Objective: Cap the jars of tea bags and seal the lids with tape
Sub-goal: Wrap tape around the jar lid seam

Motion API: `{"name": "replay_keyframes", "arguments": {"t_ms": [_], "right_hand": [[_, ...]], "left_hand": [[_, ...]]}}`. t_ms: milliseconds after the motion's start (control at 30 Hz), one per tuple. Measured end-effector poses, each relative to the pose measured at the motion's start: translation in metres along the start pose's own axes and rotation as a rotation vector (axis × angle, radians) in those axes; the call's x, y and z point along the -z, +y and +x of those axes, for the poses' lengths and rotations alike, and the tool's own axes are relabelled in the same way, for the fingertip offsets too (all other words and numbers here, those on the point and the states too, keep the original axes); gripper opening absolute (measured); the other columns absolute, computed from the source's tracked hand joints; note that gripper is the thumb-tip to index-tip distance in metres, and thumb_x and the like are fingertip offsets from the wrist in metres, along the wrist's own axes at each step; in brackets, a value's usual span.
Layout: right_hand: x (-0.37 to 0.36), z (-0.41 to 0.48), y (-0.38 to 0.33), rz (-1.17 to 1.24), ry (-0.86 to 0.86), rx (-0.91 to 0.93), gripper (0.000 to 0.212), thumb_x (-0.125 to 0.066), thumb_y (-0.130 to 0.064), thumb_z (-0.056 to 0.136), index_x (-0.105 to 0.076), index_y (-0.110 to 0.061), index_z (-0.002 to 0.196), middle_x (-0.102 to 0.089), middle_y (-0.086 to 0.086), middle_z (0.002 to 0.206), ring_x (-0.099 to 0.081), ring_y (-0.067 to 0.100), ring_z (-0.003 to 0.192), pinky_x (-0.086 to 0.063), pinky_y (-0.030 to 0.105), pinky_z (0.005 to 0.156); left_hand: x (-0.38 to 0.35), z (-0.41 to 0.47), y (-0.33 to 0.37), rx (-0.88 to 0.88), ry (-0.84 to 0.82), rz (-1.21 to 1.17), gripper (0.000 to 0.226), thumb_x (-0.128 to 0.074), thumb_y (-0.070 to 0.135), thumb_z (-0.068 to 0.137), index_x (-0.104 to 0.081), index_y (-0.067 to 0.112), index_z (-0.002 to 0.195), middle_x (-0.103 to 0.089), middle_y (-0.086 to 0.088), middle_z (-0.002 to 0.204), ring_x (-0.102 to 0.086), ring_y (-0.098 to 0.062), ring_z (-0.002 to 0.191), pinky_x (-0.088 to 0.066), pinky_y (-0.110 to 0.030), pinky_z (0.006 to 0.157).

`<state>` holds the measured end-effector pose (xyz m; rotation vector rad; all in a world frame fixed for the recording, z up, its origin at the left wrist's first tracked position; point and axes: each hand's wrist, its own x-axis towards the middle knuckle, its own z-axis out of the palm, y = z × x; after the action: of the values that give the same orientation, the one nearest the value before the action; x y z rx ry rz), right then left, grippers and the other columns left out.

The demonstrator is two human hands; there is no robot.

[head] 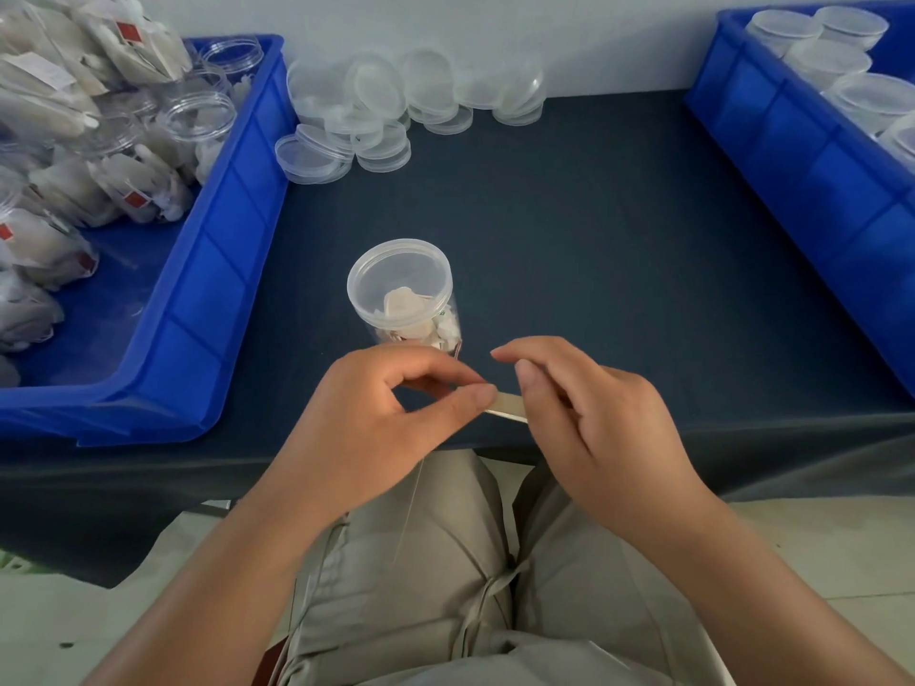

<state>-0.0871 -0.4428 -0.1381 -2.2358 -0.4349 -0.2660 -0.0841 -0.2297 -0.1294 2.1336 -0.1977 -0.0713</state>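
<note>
While loose lids (396, 101) lie heaped at twelve o'clock on the table (594, 230), our left hand (381, 413) and right hand (589, 413) both pinch a tape strip (507, 406) just six o'clock of the capped jar (403, 294) of tea bags; the nine o'clock bin (208, 269) holds open jars (200, 116), the three o'clock bin (802, 180) lidded ones

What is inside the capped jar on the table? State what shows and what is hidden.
Pale tea bags show through the clear lid and wall of the jar. The left hand covers its base, so the lowest contents cannot be seen.
</note>
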Motion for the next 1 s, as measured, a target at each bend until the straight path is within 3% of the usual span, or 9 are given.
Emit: {"name": "replay_keyframes", "arguments": {"t_ms": [133,267,500,567,700,1000], "right_hand": [[0.0001,-0.0015,0.0008,0.039,-0.024,-0.032,0.028,-0.048,-0.027,0.107,-0.073,-0.023,0.121,-0.049,-0.005,0.057,-0.048,0.020,0.052,-0.037,0.030,0.047],[-0.0009,-0.0010,0.0023,0.055,-0.031,-0.040,0.028,-0.048,-0.026,0.108,-0.073,-0.023,0.121,-0.048,-0.008,0.058,-0.048,0.019,0.053,-0.036,0.027,0.049],[-0.0006,0.0001,0.0034,0.065,-0.021,-0.040,0.027,-0.048,-0.025,0.109,-0.072,-0.024,0.120,-0.047,-0.009,0.057,-0.048,0.018,0.052,-0.037,0.029,0.048],[-0.0004,0.0000,0.0030,0.056,-0.020,-0.027,0.027,-0.048,-0.024,0.109,-0.073,-0.023,0.119,-0.046,-0.008,0.056,-0.048,0.019,0.052,-0.037,0.032,0.048],[-0.0012,-0.0001,0.0019,0.039,-0.015,-0.019,0.027,-0.049,-0.023,0.109,-0.074,-0.021,0.118,-0.044,-0.010,0.056,-0.048,0.018,0.052,-0.037,0.031,0.048],[-0.0014,-0.0002,0.0020,0.068,-0.025,-0.057,0.028,-0.048,-0.025,0.109,-0.074,-0.022,0.117,-0.048,-0.007,0.057,-0.049,0.019,0.053,-0.038,0.033,0.048]], "left_hand": [[-0.0012,0.0060,-0.0042,0.106,-0.059,-0.183,0.029,-0.077,0.065,0.075,-0.081,0.043,0.093,-0.078,0.008,0.095,-0.072,-0.013,0.093,-0.057,-0.040,0.089],[-0.0004,0.0079,-0.0065,0.134,-0.094,-0.286,0.032,-0.080,0.063,0.073,-0.084,0.039,0.095,-0.077,-0.003,0.095,-0.067,-0.036,0.090,-0.052,-0.040,0.073],[-0.0014,0.0062,-0.0090,0.061,-0.076,-0.313,0.017,-0.078,0.052,0.083,-0.084,0.042,0.096,-0.080,0.006,0.096,-0.072,-0.014,0.085,-0.060,-0.041,0.082],[-0.0030,0.0044,-0.0086,0.049,-0.070,-0.332,0.016,-0.077,0.050,0.085,-0.084,0.042,0.097,-0.080,0.005,0.098,-0.073,-0.015,0.086,-0.062,-0.043,0.082],[-0.0046,0.0046,-0.0088,0.041,-0.051,-0.329,0.015,-0.078,0.049,0.084,-0.085,0.040,0.094,-0.079,0.006,0.096,-0.071,-0.012,0.083,-0.055,-0.033,0.079],[-0.0059,0.0066,-0.0105,0.014,-0.045,-0.297,0.014,-0.079,0.050,0.083,-0.085,0.041,0.093,-0.079,0.006,0.098,-0.071,-0.015,0.085,-0.058,-0.043,0.081]]}}
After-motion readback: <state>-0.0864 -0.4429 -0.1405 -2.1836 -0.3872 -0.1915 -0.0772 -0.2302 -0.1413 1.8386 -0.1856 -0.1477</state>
